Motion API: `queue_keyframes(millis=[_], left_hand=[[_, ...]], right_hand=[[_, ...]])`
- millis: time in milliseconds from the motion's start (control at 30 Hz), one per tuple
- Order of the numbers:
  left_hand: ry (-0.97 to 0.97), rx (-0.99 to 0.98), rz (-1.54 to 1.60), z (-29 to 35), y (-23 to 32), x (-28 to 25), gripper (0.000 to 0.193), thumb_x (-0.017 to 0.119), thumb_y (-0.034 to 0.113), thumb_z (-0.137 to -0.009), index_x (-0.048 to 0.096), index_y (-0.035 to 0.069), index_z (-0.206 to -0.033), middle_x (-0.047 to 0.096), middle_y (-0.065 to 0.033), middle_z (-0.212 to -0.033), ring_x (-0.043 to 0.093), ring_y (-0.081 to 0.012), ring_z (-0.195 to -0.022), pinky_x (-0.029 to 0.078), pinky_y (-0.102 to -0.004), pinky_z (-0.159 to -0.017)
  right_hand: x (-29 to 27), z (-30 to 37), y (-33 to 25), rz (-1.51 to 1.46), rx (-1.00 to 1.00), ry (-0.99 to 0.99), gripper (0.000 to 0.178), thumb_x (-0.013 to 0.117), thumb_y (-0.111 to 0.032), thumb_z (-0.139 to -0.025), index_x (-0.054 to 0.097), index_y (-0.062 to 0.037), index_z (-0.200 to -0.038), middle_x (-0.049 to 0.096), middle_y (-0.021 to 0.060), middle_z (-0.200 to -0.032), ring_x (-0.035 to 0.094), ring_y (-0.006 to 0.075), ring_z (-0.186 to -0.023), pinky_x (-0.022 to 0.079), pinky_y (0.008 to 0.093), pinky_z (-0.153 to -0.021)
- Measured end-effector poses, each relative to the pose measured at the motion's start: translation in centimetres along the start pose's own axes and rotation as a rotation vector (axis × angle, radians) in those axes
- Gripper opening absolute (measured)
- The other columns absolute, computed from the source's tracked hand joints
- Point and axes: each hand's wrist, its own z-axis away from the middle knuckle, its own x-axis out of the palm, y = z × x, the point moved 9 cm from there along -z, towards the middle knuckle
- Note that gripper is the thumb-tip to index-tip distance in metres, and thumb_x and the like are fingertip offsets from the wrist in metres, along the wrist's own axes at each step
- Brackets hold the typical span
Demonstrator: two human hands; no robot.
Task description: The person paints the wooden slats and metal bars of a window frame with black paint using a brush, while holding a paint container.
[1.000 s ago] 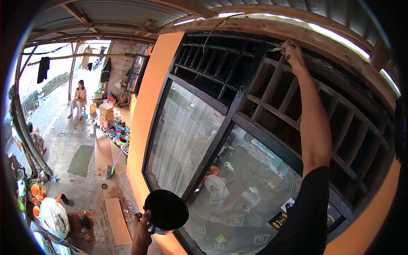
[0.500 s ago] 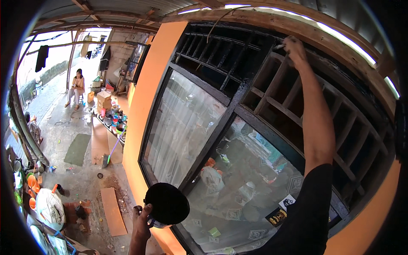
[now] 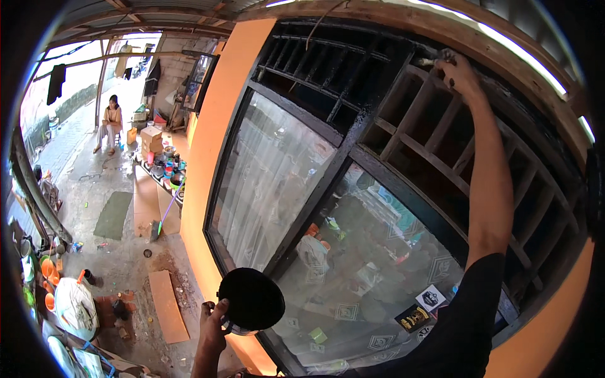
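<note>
My left hand (image 3: 213, 324) grips a paint can (image 3: 252, 302), dark inside, by its left side in front of the window. Stretched up to the upper right, my right hand (image 3: 461, 74) is closed on a paintbrush (image 3: 427, 62), whose tip points left. The brush is at the top bar of the wooden vent grille (image 3: 435, 165) over the right window pane. That grille's slats look dull brown-grey, while the left grille (image 3: 321, 75) is glossy black. The bristles are too small to make out clearly.
Below the grilles are glass panes (image 3: 372, 264) with a curtain behind and stickers (image 3: 413, 318). An orange wall (image 3: 220, 126) borders the frame; a wooden roof beam (image 3: 378, 25) runs above. Far left, a person (image 3: 109, 126) sits near boxes (image 3: 151, 138). A cardboard piece (image 3: 168, 305) lies on the floor.
My right hand and the brush have moved a little to the right along the top bar. The left hand still holds the paint can, nearly in the same place.
</note>
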Motion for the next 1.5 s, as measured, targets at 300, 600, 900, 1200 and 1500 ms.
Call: queue_keyframes(millis=[300,600,900,1200,1500], left_hand=[[-0.006,0.036,0.028,-0.6,0.5,0.2,0.071,0.068,0.048,-0.075,0.037,0.007,-0.124,0.045,-0.0153,-0.122,0.045,-0.0334,-0.109,0.043,-0.0462,-0.075],[-0.005,0.036,0.013,-0.9,0.4,0.0,0.073,0.069,0.047,-0.076,0.036,0.006,-0.125,0.045,-0.0162,-0.123,0.045,-0.0366,-0.111,0.044,-0.048,-0.076],[0.009,0.045,0.038,0.3,1.1,-1.0,0.075,0.069,0.05,-0.074,0.036,0.008,-0.127,0.041,-0.0173,-0.128,0.041,-0.0382,-0.116,0.042,-0.0503,-0.082],[0.023,0.049,0.055,0.3,1.0,-1.7,0.071,0.07,0.05,-0.073,0.039,0.008,-0.121,0.041,-0.0162,-0.126,0.04,-0.0357,-0.115,0.042,-0.0482,-0.079],[0.04,-0.003,0.075,0.3,0.2,-1.2,0.065,0.073,0.044,-0.073,0.039,0.006,-0.114,0.047,-0.0131,-0.113,0.048,-0.0273,-0.103,0.043,-0.0441,-0.077]], right_hand=[[0.3,1.0,-5.4,0.309,-0.227,0.139,0.03,0.062,-0.031,-0.087,0.065,-0.0031,-0.099,0.066,0.0166,-0.095,0.063,0.0322,-0.092,0.047,0.0421,-0.081],[-1.0,-0.3,-3.9,0.125,-0.102,-0.089,0.039,0.07,-0.035,-0.084,0.064,0.0018,-0.095,0.061,0.0061,-0.061,0.059,0.0193,-0.057,0.045,0.0354,-0.061],[0.3,1.1,-5.2,0.305,-0.211,0.326,0.039,0.057,-0.039,-0.089,0.065,-0.0038,-0.104,0.064,0.0254,-0.105,0.06,0.0429,-0.099,0.046,0.0468,-0.088],[0.4,-0.8,-2.6,0.055,0.045,0.048,0.033,0.062,-0.033,-0.086,0.066,-0.0008,-0.089,0.068,0.0171,-0.082,0.066,0.0311,-0.077,0.049,0.04,-0.076],[1.4,0.6,-0.9,-0.315,0.094,0.235,0.028,0.059,-0.023,-0.086,0.062,0.0045,-0.087,0.062,0.0122,-0.072,0.06,0.0225,-0.068,0.047,0.038,-0.068]])
